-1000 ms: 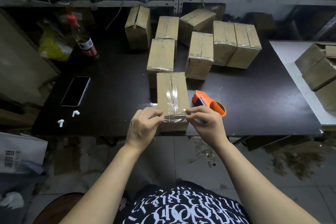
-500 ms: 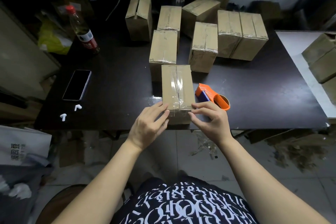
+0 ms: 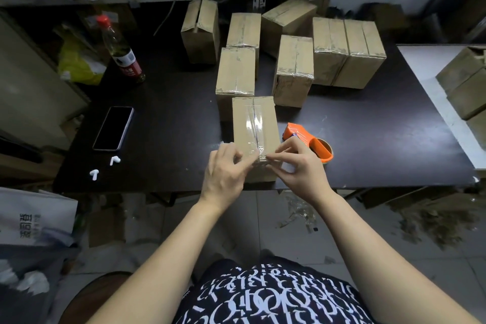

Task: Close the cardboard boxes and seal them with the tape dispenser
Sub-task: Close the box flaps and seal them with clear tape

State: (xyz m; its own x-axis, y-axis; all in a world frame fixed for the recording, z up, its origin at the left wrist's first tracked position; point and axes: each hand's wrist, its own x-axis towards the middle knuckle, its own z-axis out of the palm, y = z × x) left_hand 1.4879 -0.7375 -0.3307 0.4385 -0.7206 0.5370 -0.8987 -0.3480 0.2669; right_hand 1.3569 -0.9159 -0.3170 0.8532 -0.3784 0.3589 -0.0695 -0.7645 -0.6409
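Note:
A closed cardboard box [image 3: 253, 123] stands at the near edge of the dark table [image 3: 368, 139], with a clear tape strip [image 3: 253, 123] running along its top seam. My left hand [image 3: 224, 166] rests at the box's near left corner, fingers bent, its index fingertip pressing the tape end at the near edge. From the right, my right hand [image 3: 298, 163] pinches that same tape end between thumb and index finger. The orange tape dispenser [image 3: 311, 141] lies on the table just right of the box, behind my right hand.
Several taped boxes [image 3: 294, 66] crowd the back of the table. A phone [image 3: 113, 127], two white earbuds [image 3: 115, 160] and a red-capped bottle [image 3: 123, 52] lie to the left. A white table [image 3: 426, 71] with more boxes adjoins on the right.
Both hands moved from the box's near sides up to its near top edge, fingertips now meeting at the tape end. The view has shifted slightly.

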